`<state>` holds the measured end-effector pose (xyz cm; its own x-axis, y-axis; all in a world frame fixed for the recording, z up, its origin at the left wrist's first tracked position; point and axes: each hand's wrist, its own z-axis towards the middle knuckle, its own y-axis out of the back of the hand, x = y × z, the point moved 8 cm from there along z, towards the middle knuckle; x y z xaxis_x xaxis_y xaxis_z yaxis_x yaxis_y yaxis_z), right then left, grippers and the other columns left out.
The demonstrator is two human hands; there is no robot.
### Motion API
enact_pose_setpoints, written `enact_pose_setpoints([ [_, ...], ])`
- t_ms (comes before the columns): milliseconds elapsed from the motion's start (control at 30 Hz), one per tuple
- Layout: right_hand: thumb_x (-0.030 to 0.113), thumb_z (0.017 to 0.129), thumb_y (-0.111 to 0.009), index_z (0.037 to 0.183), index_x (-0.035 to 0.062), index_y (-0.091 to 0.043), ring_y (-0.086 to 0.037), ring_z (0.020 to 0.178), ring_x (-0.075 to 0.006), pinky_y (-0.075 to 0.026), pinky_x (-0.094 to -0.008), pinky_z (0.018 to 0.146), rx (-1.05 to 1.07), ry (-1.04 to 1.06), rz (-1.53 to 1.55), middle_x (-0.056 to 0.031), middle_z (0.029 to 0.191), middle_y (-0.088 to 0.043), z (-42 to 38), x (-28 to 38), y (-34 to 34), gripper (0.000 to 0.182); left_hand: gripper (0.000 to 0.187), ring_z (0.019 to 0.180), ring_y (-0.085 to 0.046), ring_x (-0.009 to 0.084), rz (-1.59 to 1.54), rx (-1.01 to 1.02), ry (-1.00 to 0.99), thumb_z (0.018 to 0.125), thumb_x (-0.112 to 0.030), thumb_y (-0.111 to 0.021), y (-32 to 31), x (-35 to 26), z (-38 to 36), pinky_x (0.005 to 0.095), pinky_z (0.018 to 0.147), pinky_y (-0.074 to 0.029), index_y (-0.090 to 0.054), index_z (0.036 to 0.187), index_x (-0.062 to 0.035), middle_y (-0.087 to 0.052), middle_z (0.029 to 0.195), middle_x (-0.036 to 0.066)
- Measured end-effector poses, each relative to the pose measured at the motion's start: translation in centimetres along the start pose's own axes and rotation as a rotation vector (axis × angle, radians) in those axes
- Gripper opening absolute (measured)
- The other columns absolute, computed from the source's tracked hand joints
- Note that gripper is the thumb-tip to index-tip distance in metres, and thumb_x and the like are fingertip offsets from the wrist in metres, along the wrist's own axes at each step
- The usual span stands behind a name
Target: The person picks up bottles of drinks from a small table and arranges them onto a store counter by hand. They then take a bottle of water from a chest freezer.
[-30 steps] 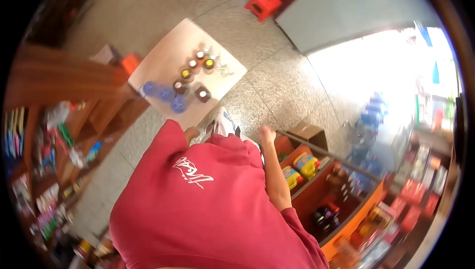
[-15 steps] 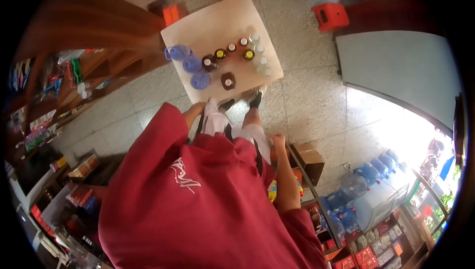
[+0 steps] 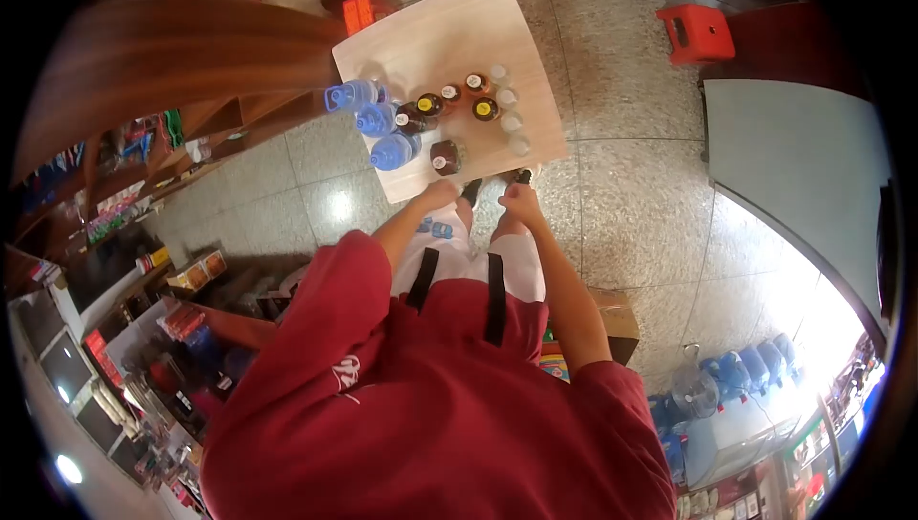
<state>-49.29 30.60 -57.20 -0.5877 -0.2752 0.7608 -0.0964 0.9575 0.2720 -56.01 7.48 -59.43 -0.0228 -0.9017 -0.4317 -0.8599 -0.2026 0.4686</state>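
Note:
My left hand [image 3: 438, 194] is at the near edge of the pale table [image 3: 488, 28], its fingers curled and no object visible in it. To its right, my right hand [image 3: 520, 199] is a loose fist just off the same edge, also with nothing visible in it. Nearest to my left hand stands a dark square-shouldered bottle [image 3: 444, 159]. Beyond it are a dark bottle with a white cap [image 3: 411, 119], two with yellow caps [image 3: 428, 105] and two smaller brown ones [image 3: 475, 83]. Blue-tinted jugs [image 3: 392, 152] line the left side; several clear bottles [image 3: 512, 121] line the right.
Wooden shelves [image 3: 191, 52] run along the left. A red stool [image 3: 703, 32] and a grey-topped table [image 3: 794, 138] are at the right. Behind me on the right are a cardboard box [image 3: 615, 314] and large water bottles [image 3: 732, 375]; cluttered goods [image 3: 182, 377] lie at the lower left.
My right hand has come forward from my side toward the table, and my left hand has moved inward along its edge. The table now appears slightly higher and further right in view.

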Motion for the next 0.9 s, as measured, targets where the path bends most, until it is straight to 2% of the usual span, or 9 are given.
enact_pose_setpoints([
  [67, 0.025, 0.072, -0.077, 0.079, 0.0004, -0.070, -0.068, 0.072, -0.0235, -0.054, -0.0364, 0.070, 0.047, 0.013, -0.041, -0.0140, 0.074, -0.070, 0.0, -0.6, -0.2, 0.026, 0.031, 0.093, -0.071, 0.0349, -0.414, 0.037, 0.021, 0.081, -0.020, -0.069, -1.6, -1.9, 1.2, 0.0444, 0.084, -0.055, -0.067, 0.103, 0.0010, -0.072, 0.091, 0.019],
  [167, 0.024, 0.078, -0.075, 0.086, 0.0007, -0.072, -0.070, 0.083, -0.0252, -0.055, -0.0367, 0.077, 0.142, -0.014, 0.017, -0.0140, 0.082, -0.071, 0.9, -1.9, -0.8, 0.024, 0.054, 0.106, -0.066, 0.0322, -0.515, -0.041, 0.080, 0.081, -0.018, -0.071, -1.6, -6.1, 2.6, 0.0412, 0.093, -0.052, -0.056, 0.130, -0.0020, -0.067, 0.115, 0.019],
  [233, 0.018, 0.084, -0.070, 0.091, 0.0021, -0.070, -0.068, 0.091, -0.0191, -0.052, -0.0333, 0.081, 0.219, -0.055, 0.192, -0.0098, 0.089, -0.071, 2.0, -2.7, -2.4, 0.018, 0.070, 0.115, -0.062, 0.0333, -0.620, -0.314, -0.030, 0.079, -0.016, -0.074, -2.8, -4.7, 7.2, 0.0416, 0.097, -0.049, -0.043, 0.140, -0.0013, -0.061, 0.127, 0.022],
  [333, 0.025, 0.095, -0.064, 0.123, 0.0052, -0.064, -0.057, 0.121, -0.0204, -0.047, -0.0355, 0.097, 0.311, -0.066, 0.211, -0.0128, 0.126, -0.064, 4.5, -5.9, -6.0, 0.035, 0.082, 0.120, -0.058, 0.0413, -0.663, -0.664, -0.046, 0.078, -0.016, -0.074, 1.6, -5.8, 7.9, 0.0447, 0.101, -0.047, -0.031, 0.146, 0.0011, -0.056, 0.134, 0.027],
  [433, 0.037, 0.101, -0.057, 0.151, 0.0103, -0.040, -0.039, 0.140, -0.0232, -0.040, -0.0430, 0.107, 0.225, -0.358, 0.586, -0.0123, 0.152, -0.041, 3.6, 1.1, -4.6, 0.060, 0.082, 0.124, -0.056, 0.0407, -0.636, -0.783, -0.061, 0.078, -0.019, -0.076, 5.3, -6.5, 8.9, 0.0455, 0.101, -0.046, -0.033, 0.145, -0.0002, -0.054, 0.136, 0.027],
  [467, 0.041, 0.102, -0.053, 0.161, 0.0149, -0.015, -0.030, 0.146, -0.0264, -0.038, -0.0500, 0.110, 0.300, -0.371, 0.590, -0.0106, 0.162, -0.025, 4.7, 1.3, -5.6, 0.075, 0.081, 0.126, -0.055, 0.0385, -0.617, -0.790, -0.085, 0.078, -0.020, -0.077, 6.4, -6.4, 9.7, 0.0452, 0.101, -0.046, -0.035, 0.144, -0.0014, -0.054, 0.136, 0.026],
  [600, 0.042, 0.103, -0.053, 0.153, 0.0124, -0.025, -0.036, 0.141, -0.0261, -0.041, -0.0486, 0.107, 0.128, -0.208, 0.578, -0.0110, 0.150, -0.037, 8.7, 5.4, -4.8, 0.065, 0.076, 0.121, -0.055, 0.0441, -0.629, -0.561, -0.063, 0.077, -0.028, -0.079, 11.3, -10.5, 7.3, 0.0479, 0.097, -0.047, -0.043, 0.140, -0.0062, -0.059, 0.128, 0.024],
  [733, 0.031, 0.100, -0.058, 0.141, 0.0029, -0.033, -0.046, 0.128, -0.0231, -0.040, -0.0379, 0.104, 0.036, -0.107, 0.520, -0.0113, 0.134, -0.047, 12.3, 6.0, -4.7, 0.055, 0.068, 0.102, -0.060, 0.0504, -0.533, -0.897, -0.487, 0.080, -0.017, -0.076, 11.9, -10.6, 7.0, 0.0532, 0.083, -0.049, -0.042, 0.138, -0.0069, -0.064, 0.113, 0.027],
  [900, 0.007, 0.090, -0.057, 0.138, -0.0013, -0.034, -0.050, 0.119, -0.0223, -0.039, -0.0340, 0.102, 0.046, -0.104, 0.414, -0.0132, 0.127, -0.052, 12.3, 9.0, -3.3, 0.054, 0.067, 0.106, -0.059, 0.0504, -0.490, -0.738, -0.251, 0.082, -0.013, -0.073, 9.7, -8.3, 7.4, 0.0535, 0.083, -0.050, -0.041, 0.139, -0.0059, -0.061, 0.117, 0.028],
])
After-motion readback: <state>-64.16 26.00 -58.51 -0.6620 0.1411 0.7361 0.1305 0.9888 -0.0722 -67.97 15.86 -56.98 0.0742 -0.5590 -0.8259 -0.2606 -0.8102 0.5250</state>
